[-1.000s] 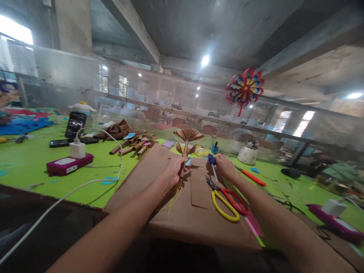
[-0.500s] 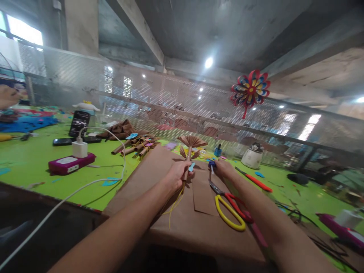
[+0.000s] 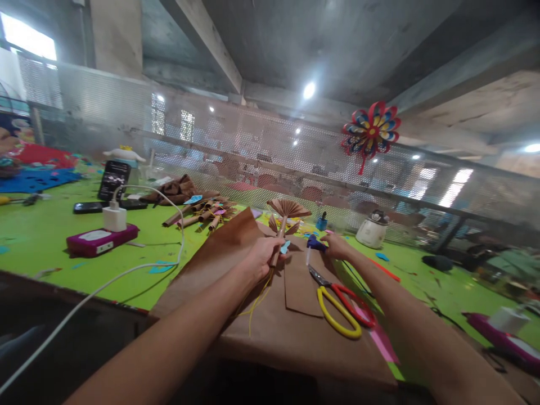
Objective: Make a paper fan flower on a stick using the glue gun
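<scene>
My left hand (image 3: 268,256) is closed around the rolled stem of a brown paper flower (image 3: 289,208), which stands upright with a pleated fan-shaped head and paper leaves. A small light-blue paper piece (image 3: 285,247) shows by my fingers, and yellow strings (image 3: 256,302) hang below. My right hand (image 3: 337,247) is beside a dark-blue tool with a whitish tip, apparently a glue gun (image 3: 314,243); its fingers are stretched out at the tool's right end. Scissors (image 3: 337,308) with one yellow and one red handle lie just nearer, over a brown paper rectangle (image 3: 301,292).
Brown paper (image 3: 253,337) covers the front of the green table (image 3: 42,230). Rolled paper stems (image 3: 206,212) are heaped at back left. A purple power strip (image 3: 101,241) with a white cable lies left. A white jar-like figure (image 3: 371,232) stands right, before a perforated screen (image 3: 236,152).
My right hand has shifted slightly right, its grip on the blue tool loosened. The brown paper's far left edge has lifted into a curl. My left hand still holds the flower.
</scene>
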Demonstrator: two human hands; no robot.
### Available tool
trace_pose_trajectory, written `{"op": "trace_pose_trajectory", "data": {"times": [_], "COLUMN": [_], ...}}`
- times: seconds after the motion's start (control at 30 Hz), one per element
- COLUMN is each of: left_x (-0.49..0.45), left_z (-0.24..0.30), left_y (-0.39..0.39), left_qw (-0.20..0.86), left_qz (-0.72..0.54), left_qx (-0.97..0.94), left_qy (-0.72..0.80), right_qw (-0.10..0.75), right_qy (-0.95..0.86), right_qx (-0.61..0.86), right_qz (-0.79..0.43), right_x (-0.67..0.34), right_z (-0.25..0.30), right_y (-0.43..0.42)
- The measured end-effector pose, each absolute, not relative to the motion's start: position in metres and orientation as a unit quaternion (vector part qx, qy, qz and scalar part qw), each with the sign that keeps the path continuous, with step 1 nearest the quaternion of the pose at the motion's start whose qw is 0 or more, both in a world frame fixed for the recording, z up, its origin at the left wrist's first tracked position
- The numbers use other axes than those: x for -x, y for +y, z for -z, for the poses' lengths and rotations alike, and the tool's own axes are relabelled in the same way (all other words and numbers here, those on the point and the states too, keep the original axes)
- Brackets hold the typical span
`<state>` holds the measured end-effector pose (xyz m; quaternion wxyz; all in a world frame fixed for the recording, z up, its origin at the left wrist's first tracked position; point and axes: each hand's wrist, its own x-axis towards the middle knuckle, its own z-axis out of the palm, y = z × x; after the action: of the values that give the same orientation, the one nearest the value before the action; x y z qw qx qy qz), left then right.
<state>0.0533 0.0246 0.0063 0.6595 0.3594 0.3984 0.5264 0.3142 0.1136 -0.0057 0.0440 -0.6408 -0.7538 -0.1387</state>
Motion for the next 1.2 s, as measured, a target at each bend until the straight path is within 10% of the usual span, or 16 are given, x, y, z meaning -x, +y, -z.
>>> {"op": "trace_pose_trajectory", "data": {"times": [0.4,1.2], "left_x": [-0.056,-0.058], "left_z": [-0.008,-0.01], "left_y": [0.015,0.006], "left_qw": [0.742,0.776], "left_qz": [-0.485,-0.461], "left_qx": [-0.363,-0.383], "left_qy": [0.286,0.196], "right_qw": [0.47,0.616], "right_qy": [-0.74,-0.597], "right_qx": [0.474,0.443], "right_qz": [-0.084,-0.26], "right_x": [-0.247,-0.232], "right_z": [0.01,0.001], "right_y": [0.016,0.002]}}
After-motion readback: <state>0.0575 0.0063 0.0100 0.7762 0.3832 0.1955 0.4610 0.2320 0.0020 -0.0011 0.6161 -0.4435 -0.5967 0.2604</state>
